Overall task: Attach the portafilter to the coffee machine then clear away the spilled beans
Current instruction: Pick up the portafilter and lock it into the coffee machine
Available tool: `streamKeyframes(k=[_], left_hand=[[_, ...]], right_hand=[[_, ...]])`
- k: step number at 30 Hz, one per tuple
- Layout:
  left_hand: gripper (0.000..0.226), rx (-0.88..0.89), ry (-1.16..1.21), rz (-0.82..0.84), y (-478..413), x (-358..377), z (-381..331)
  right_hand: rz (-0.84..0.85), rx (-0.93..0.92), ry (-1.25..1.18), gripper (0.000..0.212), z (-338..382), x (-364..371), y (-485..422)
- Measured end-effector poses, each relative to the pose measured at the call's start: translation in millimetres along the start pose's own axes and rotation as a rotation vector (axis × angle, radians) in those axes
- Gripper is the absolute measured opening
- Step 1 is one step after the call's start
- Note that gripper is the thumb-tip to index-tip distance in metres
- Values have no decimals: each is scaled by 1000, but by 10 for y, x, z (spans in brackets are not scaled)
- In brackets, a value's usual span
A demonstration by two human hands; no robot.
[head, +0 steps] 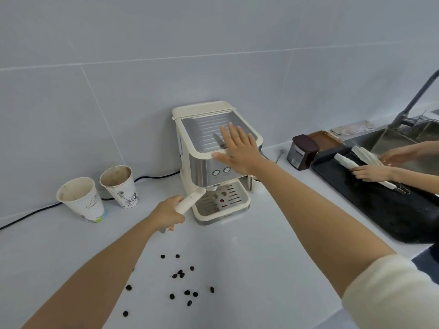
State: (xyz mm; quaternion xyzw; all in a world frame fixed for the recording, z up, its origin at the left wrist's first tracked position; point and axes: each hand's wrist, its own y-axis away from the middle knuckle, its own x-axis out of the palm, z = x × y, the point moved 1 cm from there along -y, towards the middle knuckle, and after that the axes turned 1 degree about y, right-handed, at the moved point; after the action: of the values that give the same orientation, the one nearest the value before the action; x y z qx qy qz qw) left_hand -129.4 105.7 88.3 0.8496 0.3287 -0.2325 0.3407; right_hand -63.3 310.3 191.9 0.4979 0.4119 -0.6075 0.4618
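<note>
Your left hand (169,213) is gripping the portafilter (190,202) handle, its long axis running up and right toward the machine (213,162), head already sitting under the brew group. Your right hand (237,150) is lying open and flat on the machine top, bracing it. Beans (180,274) are lying scattered on the counter (261,257) nearer you, between your forearms.

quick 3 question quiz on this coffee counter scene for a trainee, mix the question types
1. True or false: the left hand has its grip on the portafilter handle.
2. Where does the right hand rest? A) on the coffee machine B) on a paper cup C) on the beans
3. How many paper cups stand left of the machine?

Key: 1 true; 2 A; 3 two
</note>
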Motion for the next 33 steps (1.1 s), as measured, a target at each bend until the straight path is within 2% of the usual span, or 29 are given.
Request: streamKeyframes(k=[6, 17, 33], left_hand=[[44, 21, -2, 9, -191, 40, -25], [49, 89, 23, 3, -447, 35, -131], [49, 105, 70, 36, -419, -108, -130]], right_hand=[[-14, -137, 135, 56, -49, -44, -33], [68, -112, 122, 70, -26, -93, -4], [65, -90, 127, 72, 7, -105, 26]])
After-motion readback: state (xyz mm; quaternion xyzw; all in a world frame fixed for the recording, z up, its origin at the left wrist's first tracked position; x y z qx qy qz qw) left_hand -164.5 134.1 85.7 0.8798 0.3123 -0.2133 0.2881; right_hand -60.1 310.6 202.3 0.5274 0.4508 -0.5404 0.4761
